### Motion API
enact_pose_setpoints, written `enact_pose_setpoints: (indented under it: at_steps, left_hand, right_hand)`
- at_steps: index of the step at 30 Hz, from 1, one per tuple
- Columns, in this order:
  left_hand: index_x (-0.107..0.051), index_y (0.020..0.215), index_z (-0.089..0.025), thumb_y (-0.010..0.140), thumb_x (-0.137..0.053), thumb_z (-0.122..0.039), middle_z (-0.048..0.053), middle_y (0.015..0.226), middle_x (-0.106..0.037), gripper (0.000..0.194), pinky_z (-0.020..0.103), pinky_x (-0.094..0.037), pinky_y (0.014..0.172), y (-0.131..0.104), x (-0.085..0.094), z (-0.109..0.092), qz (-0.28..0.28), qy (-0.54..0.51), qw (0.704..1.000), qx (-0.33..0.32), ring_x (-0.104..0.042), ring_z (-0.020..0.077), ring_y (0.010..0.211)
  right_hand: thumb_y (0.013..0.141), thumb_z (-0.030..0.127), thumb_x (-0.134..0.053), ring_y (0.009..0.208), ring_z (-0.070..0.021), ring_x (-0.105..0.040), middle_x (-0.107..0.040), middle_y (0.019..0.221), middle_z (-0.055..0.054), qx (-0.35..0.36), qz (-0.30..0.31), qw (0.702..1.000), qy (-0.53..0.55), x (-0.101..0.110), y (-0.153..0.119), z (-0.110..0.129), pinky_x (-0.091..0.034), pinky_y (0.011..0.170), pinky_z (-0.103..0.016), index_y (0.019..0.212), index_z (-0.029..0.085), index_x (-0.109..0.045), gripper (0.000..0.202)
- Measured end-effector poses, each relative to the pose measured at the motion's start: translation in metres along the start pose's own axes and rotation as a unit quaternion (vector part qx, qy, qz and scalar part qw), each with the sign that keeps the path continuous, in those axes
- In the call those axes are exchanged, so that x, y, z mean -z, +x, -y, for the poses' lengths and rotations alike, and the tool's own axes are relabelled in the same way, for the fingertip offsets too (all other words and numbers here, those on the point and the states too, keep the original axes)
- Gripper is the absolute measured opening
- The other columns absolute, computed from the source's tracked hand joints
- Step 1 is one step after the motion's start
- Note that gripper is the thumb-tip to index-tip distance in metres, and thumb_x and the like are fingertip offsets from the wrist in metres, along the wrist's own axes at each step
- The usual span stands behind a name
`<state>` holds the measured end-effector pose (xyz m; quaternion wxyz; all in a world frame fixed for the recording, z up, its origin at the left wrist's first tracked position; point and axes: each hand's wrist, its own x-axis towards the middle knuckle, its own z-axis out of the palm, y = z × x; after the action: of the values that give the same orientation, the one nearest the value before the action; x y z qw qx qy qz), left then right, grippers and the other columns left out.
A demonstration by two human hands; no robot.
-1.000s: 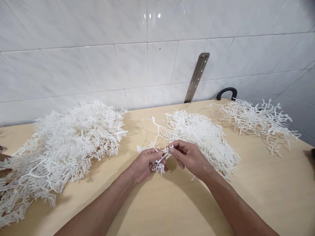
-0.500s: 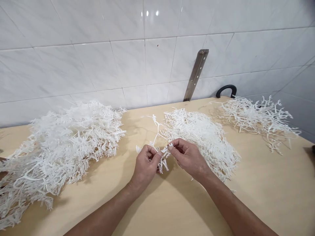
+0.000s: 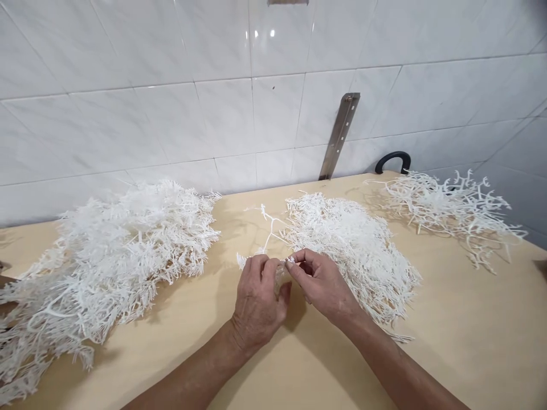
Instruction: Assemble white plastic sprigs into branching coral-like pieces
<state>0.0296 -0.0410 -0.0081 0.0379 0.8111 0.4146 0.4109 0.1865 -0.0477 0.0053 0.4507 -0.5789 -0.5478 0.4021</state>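
A thin white plastic branch (image 3: pixel 270 229) with forked twigs rises between my hands at the middle of the table. My left hand (image 3: pixel 261 296) has its back turned up and its fingers curled over the lower part of the branch, hiding much of it. At one twig tip, my right hand (image 3: pixel 318 279) pinches a small white tuft between thumb and forefinger. Just beyond my right hand lies a heap of fine white sprigs (image 3: pixel 350 233). To the left spreads a larger heap of feathery white plastic foliage (image 3: pixel 137 239).
Bare branched white stems (image 3: pixel 448 205) lie in a loose pile at the back right. Behind them stands a black curved handle (image 3: pixel 393 156). A metal strip with holes (image 3: pixel 341 136) leans on the tiled wall (image 3: pixel 166 119) at the back edge of the wooden table (image 3: pixel 461 341).
My left hand has rolled over, so its back now faces up and covers the lower twigs. My right hand has shifted slightly down, still pinching. The view has tilted up a little.
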Motion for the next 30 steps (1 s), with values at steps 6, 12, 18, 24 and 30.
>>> enact_pose_setpoints:
  at_steps: [6,12,18,24,30]
  left_hand:
    - [-0.052,0.099,-0.021,0.084,-0.055,-0.008,0.005,0.086,-0.056,0.020,0.032,-0.051,0.067,0.001,-0.003,0.009,-0.007,0.015,1.000,-0.006,-0.056,0.0200,0.079]
    - [-0.051,0.105,-0.021,0.085,-0.059,-0.013,0.007,0.097,-0.057,0.024,0.029,-0.052,0.065,0.002,-0.004,0.013,-0.015,0.028,0.999,-0.006,-0.061,0.0191,0.082]
    - [-0.055,0.099,-0.020,0.087,-0.048,-0.007,0.007,0.092,-0.061,0.019,0.027,-0.051,0.067,0.006,-0.002,0.016,-0.024,0.001,1.000,-0.018,-0.062,0.0174,0.081]
    - [-0.058,0.098,-0.020,0.086,-0.048,-0.006,0.005,0.083,-0.063,0.021,0.028,-0.050,0.068,0.008,0.003,0.015,-0.038,-0.058,0.998,-0.012,-0.061,0.0179,0.077]
    - [-0.062,0.098,-0.021,0.090,-0.049,-0.008,0.006,0.087,-0.067,0.020,0.026,-0.050,0.070,0.009,0.004,0.015,-0.026,-0.154,0.987,0.031,-0.064,0.0162,0.078]
  right_hand:
    - [0.086,0.050,-0.063,0.044,-0.0090,-0.040,-0.053,0.060,0.003,-0.012,0.024,1.000,0.010,-0.005,-0.001,0.002,-0.034,0.041,-0.023,0.088,0.020,-0.066,0.030]
    - [0.085,0.053,-0.066,0.042,-0.0075,-0.037,-0.053,0.061,0.004,-0.018,0.057,0.996,0.065,-0.004,-0.001,0.001,-0.033,0.040,-0.023,0.093,0.019,-0.065,0.035]
    - [0.087,0.055,-0.063,0.042,-0.0071,-0.037,-0.048,0.062,0.005,-0.023,0.070,0.994,0.086,-0.003,-0.001,0.001,-0.033,0.038,-0.022,0.094,0.020,-0.064,0.035]
    - [0.088,0.053,-0.062,0.041,-0.0074,-0.039,-0.049,0.062,0.005,-0.010,0.058,0.995,0.075,0.000,0.002,-0.001,-0.036,0.039,-0.022,0.091,0.021,-0.063,0.033]
    - [0.088,0.051,-0.063,0.052,-0.0102,-0.047,-0.056,0.077,0.000,0.016,0.032,0.998,0.045,0.003,0.002,0.000,-0.045,0.048,-0.025,0.111,0.021,-0.061,0.038]
